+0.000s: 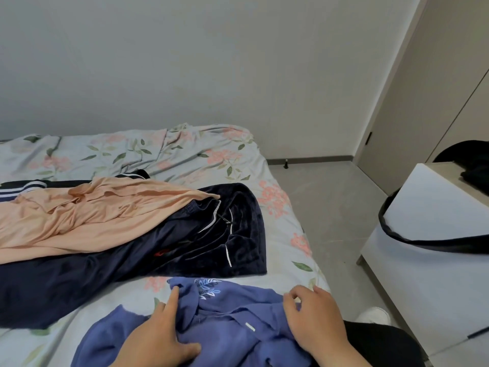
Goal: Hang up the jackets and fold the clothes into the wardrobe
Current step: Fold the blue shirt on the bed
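Note:
A blue-purple sweatshirt (227, 311) with a white leaf print lies crumpled on the near edge of the bed. My left hand (156, 337) rests on its left part, index finger stretched out onto the cloth. At the garment's right edge my right hand (315, 319) has its fingers curled at the fabric. Beyond them lies a dark navy velvet jacket (232, 234) with white piping. A peach garment (92, 215) is spread over the navy clothes at the left.
The bed (185, 154) has a floral sheet and stands against a grey wall. A white cabinet (428, 234) with a black bag strap (412, 241) over it stands at the right. Beige wardrobe doors (423, 102) rise behind it. Grey floor (325, 202) lies between bed and cabinet.

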Demonstrator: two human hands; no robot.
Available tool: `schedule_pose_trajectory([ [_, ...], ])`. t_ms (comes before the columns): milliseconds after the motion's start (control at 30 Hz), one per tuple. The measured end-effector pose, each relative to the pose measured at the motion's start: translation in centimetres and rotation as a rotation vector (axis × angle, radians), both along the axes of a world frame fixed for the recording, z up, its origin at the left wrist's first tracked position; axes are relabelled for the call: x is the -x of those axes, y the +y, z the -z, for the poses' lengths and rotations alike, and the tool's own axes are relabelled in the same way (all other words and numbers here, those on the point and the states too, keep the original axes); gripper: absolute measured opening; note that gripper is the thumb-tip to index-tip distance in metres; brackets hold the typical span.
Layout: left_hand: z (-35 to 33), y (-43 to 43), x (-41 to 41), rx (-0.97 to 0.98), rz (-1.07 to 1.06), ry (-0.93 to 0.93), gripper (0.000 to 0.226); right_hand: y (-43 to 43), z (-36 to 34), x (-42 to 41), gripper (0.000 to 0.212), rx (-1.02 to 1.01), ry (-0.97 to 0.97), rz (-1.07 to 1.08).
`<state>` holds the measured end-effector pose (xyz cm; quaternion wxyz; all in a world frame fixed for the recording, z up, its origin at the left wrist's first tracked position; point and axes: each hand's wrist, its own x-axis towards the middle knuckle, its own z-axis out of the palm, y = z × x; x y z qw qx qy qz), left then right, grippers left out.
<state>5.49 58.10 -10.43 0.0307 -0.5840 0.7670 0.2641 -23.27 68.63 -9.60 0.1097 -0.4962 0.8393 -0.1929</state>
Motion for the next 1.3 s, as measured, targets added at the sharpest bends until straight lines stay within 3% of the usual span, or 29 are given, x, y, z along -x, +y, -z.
schedule_pose_trajectory([
  [67, -0.1, -0.6, -0.7, -0.007, -0.132, 0.039, 0.114, 0.0, -0.3, -0.3, 0.030, -0.270, 0.146, -0.079],
  [100, -0.2, -1.1, -1.0, -0.040, -0.158, 0.028, 0.098, 0.0, -0.2, -0.3, 0.030, -0.408, 0.167, -0.108],
  [133, -0.3, -1.6, -1.3, -0.038, -0.149, 0.001, 0.067, 0.0, -0.3, -0.3, 0.027, -0.524, 0.179, -0.133],
  [167, -0.4, -2.1, -1.5, -0.010, -0.124, -0.011, 0.038, 0.0, -0.4, -0.2, 0.024, -0.562, 0.199, -0.158],
  [200, -0.4, -2.4, -1.6, 0.014, -0.125, -0.024, 0.029, 0.0, -0.1, 0.0, 0.027, -0.559, 0.215, -0.180],
  [267, 0.1, -3.0, -1.8, 0.062, -0.229, 0.076, 0.037, -0.1, 1.0, 0.3, 0.048, -0.485, 0.167, -0.228],
  [300, 0.5, -3.3, -1.9, 0.081, -0.291, 0.154, 0.039, -0.3, 1.1, 0.2, 0.059, -0.439, 0.052, -0.218],
  [367, 0.2, -3.8, -1.8, 0.130, -0.324, 0.260, 0.034, -0.7, 1.6, 0.1, 0.065, -0.364, -0.253, -0.101],
  [433, -0.5, -4.6, -1.4, 0.224, -0.316, 0.284, 0.022, -1.3, 1.7, 0.4, 0.067, -0.345, -0.417, 0.033],
  [467, -1.1, -5.0, -1.1, 0.258, -0.317, 0.298, 0.021, -1.4, 1.7, 0.5, 0.060, -0.355, -0.446, 0.037],
  [533, -2.2, -6.1, -0.2, 0.206, -0.300, 0.447, 0.032, -1.5, 1.6, 0.9, 0.007, -0.364, -0.469, -0.014],
  [567, -3.1, -6.8, 0.2, 0.143, -0.314, 0.585, 0.034, -1.7, 1.7, 1.2, 0.024, -0.326, -0.516, -0.015],
  [633, -5.4, -8.2, 1.3, 0.071, -0.404, 0.796, 0.035, -2.1, 1.3, 2.0, 0.034, -0.149, -0.550, 0.055],
  [733, -8.3, -11.0, 2.6, 0.183, -0.497, 0.888, 0.034, -2.8, -0.2, 3.0, 0.021, 0.160, -0.481, 0.274],
  [767, -9.1, -11.5, 3.2, 0.236, -0.489, 0.864, 0.031, -2.7, -0.3, 2.9, 0.013, 0.196, -0.439, 0.329],
  [833, -9.2, -11.7, 3.9, 0.299, -0.431, 0.718, 0.019, -2.1, 0.0, 2.2, 0.025, 0.207, -0.307, 0.285],
  [900, -8.2, -10.3, 4.3, 0.321, -0.371, 0.502, 0.043, -1.1, 0.5, 1.0, 0.024, 0.206, -0.198, 0.014],
  [967, -6.3, -7.7, 4.5, 0.347, -0.163, 0.447, 0.035, -0.7, 0.5, 0.0, 0.048, 0.061, -0.143, -0.242],
  [1000, -5.3, -6.2, 4.5, 0.289, -0.049, 0.406, 0.026, -0.8, 0.7, -0.1, 0.060, -0.013, -0.096, -0.342],
  [1033, -4.2, -4.9, 4.3, 0.212, 0.044, 0.326, 0.031, -0.8, 0.9, -0.1, 0.065, -0.094, -0.054, -0.411],
  [1100, -2.1, -2.8, 3.6, 0.071, 0.189, 0.190, 0.042, -0.9, 1.2, 0.1, 0.055, -0.217, -0.025, -0.476],
  [1200, -0.3, -2.0, 2.1, 0.078, 0.274, 0.131, 0.016, -0.7, 1.4, 0.1, 0.013, -0.223, -0.079, -0.442],
  [1300, -0.4, -2.6, 1.3, 0.231, 0.249, 0.008, 0.012, -0.4, 0.8, 0.1, 0.016, -0.155, -0.262, -0.267],
])
